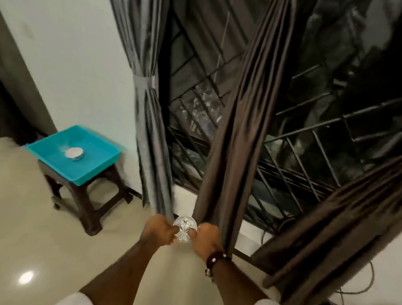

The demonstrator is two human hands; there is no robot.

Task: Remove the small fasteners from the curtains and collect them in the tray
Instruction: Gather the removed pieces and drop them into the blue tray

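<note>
Barred window (292, 140) behind; both hands pinch clear fastener (185, 228) joining grey curtain (149, 124) & brown curtain (233, 130): left hand (160, 229), right hand (206, 237); removal step underway; next: pull apart, carry to teal tray (98, 166) on stool (87, 206), one fastener (74, 153) inside.

A small dark brown stool (81, 192) stands on the pale glossy floor (16, 222), near the white wall and just beside the left curtain. On its top lies a turquoise tray (50, 158), which is wider than the seat and reaches over its edges. Inside the tray rests one small round fastener (74, 153) (it looks silvery, but the picture is blurred there), apart from the tray walls. The floor shows a bright round reflection of light. At the right, thin dark cables (362, 285) lie on the floor.
</note>
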